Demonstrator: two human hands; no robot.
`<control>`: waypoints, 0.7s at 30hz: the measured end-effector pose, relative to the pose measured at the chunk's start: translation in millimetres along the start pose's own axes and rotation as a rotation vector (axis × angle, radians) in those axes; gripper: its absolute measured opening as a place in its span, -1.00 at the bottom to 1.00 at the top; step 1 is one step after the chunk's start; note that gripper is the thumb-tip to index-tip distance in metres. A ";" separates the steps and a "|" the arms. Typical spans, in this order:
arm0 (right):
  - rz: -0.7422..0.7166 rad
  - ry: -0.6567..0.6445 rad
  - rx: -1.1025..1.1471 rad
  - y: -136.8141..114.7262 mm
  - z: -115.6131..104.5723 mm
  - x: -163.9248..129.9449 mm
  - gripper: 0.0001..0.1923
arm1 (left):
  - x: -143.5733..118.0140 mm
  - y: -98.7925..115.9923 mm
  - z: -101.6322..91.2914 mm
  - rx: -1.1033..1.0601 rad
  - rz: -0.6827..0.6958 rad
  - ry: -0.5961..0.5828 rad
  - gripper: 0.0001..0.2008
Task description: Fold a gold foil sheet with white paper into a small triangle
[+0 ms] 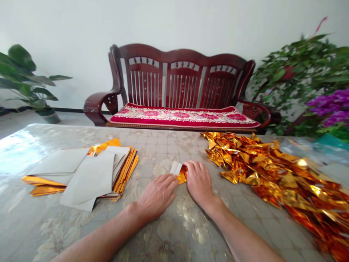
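Between my hands, on the table, lies a partly folded sheet of gold foil paper [182,177], with its pale backing showing at the upper left. My left hand [159,193] rests low over the table, its fingers together and their tips pressing the paper's left edge. My right hand [200,182] curls over the right side of the same sheet; its thumb and part of the paper are hidden. To the left is a loose stack of foil sheets [92,178], mostly pale side up with gold edges showing. A large heap of folded gold foil pieces [272,171] spreads along the right.
A patterned, glossy cover lies over the table [163,236]. Behind it stands a dark red wooden bench [181,82] with a red and white floral cushion [182,115]. Clear plastic [297,147] lies beyond the heap. Potted plants [25,80] flank the bench.
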State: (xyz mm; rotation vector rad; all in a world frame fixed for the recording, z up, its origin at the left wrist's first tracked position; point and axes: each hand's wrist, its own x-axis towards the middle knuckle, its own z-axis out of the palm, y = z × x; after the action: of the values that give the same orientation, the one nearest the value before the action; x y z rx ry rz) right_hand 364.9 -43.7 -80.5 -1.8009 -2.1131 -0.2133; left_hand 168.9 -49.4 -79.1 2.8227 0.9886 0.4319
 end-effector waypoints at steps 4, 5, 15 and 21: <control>-0.092 0.016 -0.133 11.5 2.7 9.8 -0.65 | -0.6 -1.0 1.2 0.003 0.000 -0.003 -0.61; -0.103 0.023 -0.175 17.8 3.6 14.3 -0.64 | -0.6 -1.4 1.8 0.003 0.000 -0.004 -0.61; 0.034 -0.020 -0.459 78.6 12.1 71.2 -0.63 | 0.8 -0.4 0.4 -0.017 -0.024 -0.022 -0.59; 0.158 -0.076 -0.497 98.9 6.6 78.8 -0.67 | 0.1 -0.2 -0.3 -0.016 -0.027 -0.025 -0.58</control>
State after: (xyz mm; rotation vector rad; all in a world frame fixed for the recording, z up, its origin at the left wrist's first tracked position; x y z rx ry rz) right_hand 450.4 49.0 -69.4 -2.2704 -2.0809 -0.6887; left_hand 168.8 -49.2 -78.9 2.7903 1.0126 0.3982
